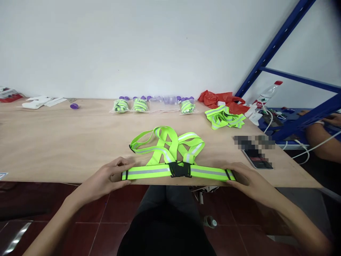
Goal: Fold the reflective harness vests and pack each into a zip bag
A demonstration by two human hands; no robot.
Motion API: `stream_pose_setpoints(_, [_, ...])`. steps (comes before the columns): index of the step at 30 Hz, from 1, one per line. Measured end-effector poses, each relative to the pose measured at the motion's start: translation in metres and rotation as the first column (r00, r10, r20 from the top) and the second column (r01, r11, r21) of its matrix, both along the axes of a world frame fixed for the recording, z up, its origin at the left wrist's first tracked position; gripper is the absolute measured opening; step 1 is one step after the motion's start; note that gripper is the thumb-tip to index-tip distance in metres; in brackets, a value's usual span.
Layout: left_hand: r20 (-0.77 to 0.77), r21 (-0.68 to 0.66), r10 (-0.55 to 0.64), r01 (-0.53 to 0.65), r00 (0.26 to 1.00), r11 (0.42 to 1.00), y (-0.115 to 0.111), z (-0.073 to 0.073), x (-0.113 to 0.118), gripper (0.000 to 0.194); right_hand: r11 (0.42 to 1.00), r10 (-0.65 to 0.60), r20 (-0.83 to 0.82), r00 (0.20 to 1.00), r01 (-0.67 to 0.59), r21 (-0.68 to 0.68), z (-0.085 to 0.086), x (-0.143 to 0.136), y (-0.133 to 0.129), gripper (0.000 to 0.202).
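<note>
I see a neon yellow-green reflective harness of flat woven webbing with silver-grey stripes, lying at the middle of the near edge of the table, a pale plywood sheet with visible grain. Its waist band is stretched straight along that edge, joined at the centre by a black plastic buckle; its shoulder straps loop loosely behind it.

My left hand pinches the left end of the band, fingers curled over it. My right hand lies over the right end, thumb and fingers closed on the webbing. The hands are well apart, one at each end.

Along the far edge stand three clear bags, each holding a rolled harness of the same colour, with purple caps near them. Toward the far right corner a second harness sits crumpled, touching a wrinkled red plastic bag. A dark phone lies flat near the right edge. Beyond that edge, another person's arm rests by a blue metal rack.
</note>
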State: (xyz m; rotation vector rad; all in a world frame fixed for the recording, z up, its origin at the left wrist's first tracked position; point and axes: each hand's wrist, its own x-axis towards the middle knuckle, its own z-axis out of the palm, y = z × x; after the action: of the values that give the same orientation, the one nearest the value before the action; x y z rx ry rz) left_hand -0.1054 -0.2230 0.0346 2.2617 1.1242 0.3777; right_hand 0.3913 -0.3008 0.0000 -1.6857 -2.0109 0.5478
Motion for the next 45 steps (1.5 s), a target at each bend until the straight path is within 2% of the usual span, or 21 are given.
stream_pose_setpoints(4, [-0.132,0.092,-0.068,0.081,0.989,0.992,-0.002,-0.017,-0.002,0.050,0.999,0.038,0.137,0.990,-0.039,0.006,-0.006,0.004,-0.004,0.036])
stream_pose_setpoints(6, [-0.180,0.168,-0.077,0.107,0.981,0.980,-0.003,-0.020,-0.002,0.053,0.996,0.082,0.182,0.980,-0.076,-0.038,0.000,0.004,0.001,0.037])
stream_pose_setpoints(8, [-0.203,0.264,-0.051,0.104,0.978,0.959,-0.006,-0.016,0.005,0.057,0.990,0.128,0.193,0.973,-0.114,-0.084,0.013,0.000,0.012,0.040])
stream_pose_setpoints(10, [-0.164,0.376,-0.004,0.067,0.986,0.924,-0.014,-0.009,0.021,0.054,0.991,0.133,0.224,0.966,-0.123,-0.058,0.028,-0.012,0.031,0.038])
stream_pose_setpoints(12, [-0.082,0.475,-0.006,0.044,0.997,0.879,-0.026,-0.008,0.048,0.044,0.988,0.120,0.311,0.943,-0.145,0.059,0.039,-0.033,0.054,0.031])
stream_pose_setpoints(13, [-0.050,0.510,-0.040,0.060,0.998,0.858,-0.033,-0.010,0.063,0.039,0.972,0.141,0.372,0.918,-0.200,0.127,0.042,-0.047,0.066,0.028])
stream_pose_setpoints(15, [-0.070,0.510,-0.110,0.130,0.992,0.850,-0.045,-0.020,0.092,0.040,0.909,0.240,0.489,0.839,-0.371,0.191,0.041,-0.077,0.092,0.031])
stream_pose_setpoints(18, [-0.148,0.440,-0.104,0.160,0.983,0.884,-0.053,-0.041,0.121,0.052,0.813,0.340,0.625,0.702,-0.554,0.179,0.030,-0.117,0.125,0.043])
stream_pose_setpoints(21, [-0.199,0.390,-0.102,0.175,0.975,0.904,-0.053,-0.057,0.128,0.064,0.787,0.348,0.722,0.598,-0.605,0.121,0.020,-0.138,0.151,0.038])
stream_pose_setpoints(23, [-0.218,0.368,-0.115,0.191,0.969,0.910,-0.052,-0.060,0.126,0.068,0.802,0.346,0.739,0.578,-0.591,0.087,0.021,-0.142,0.165,0.030])
stream_pose_setpoints(25, [-0.222,0.355,-0.122,0.196,0.967,0.914,-0.052,-0.061,0.124,0.068,0.832,0.325,0.705,0.630,-0.545,0.103,0.027,-0.140,0.178,0.030])
stream_pose_setpoints(26, [-0.219,0.352,-0.123,0.196,0.968,0.915,-0.052,-0.060,0.123,0.069,0.856,0.302,0.654,0.694,-0.499,0.135,0.029,-0.139,0.184,0.032])
stream_pose_setpoints(29, [-0.198,0.357,-0.121,0.187,0.973,0.915,-0.053,-0.058,0.123,0.070,0.931,0.174,0.408,0.896,-0.284,0.228,0.032,-0.133,0.200,0.037])
stream_pose_setpoints(31, [-0.188,0.359,-0.120,0.182,0.975,0.915,-0.053,-0.058,0.124,0.071,0.959,0.079,0.284,0.956,-0.151,0.239,0.027,-0.129,0.208,0.042])
stream_pose_setpoints(33, [-0.184,0.358,-0.121,0.181,0.975,0.916,-0.052,-0.059,0.124,0.072,0.973,0.032,0.233,0.972,-0.083,0.214,0.018,-0.125,0.215,0.051])
stream_pose_setpoints(35, [-0.182,0.355,-0.125,0.184,0.975,0.916,-0.052,-0.060,0.124,0.072,0.985,0.047,0.186,0.981,-0.077,0.157,0.009,-0.122,0.221,0.049])
stream_pose_setpoints(39, [-0.180,0.329,-0.138,0.192,0.974,0.925,-0.052,-0.055,0.124,0.072,0.981,0.164,0.104,0.981,-0.173,0.086,0.005,-0.120,0.230,0.017])
stream_pose_setpoints(42, [-0.123,0.301,-0.101,0.134,0.987,0.944,-0.048,-0.039,0.126,0.056,0.974,0.198,0.028,0.980,-0.200,0.107,0.014,-0.118,0.237,0.016])
stream_pose_setpoints(45, [0.042,0.315,0.024,-0.036,0.999,0.948,-0.031,-0.014,0.141,0.031,0.972,0.210,-0.056,0.976,-0.202,0.119,0.026,-0.115,0.243,0.027])
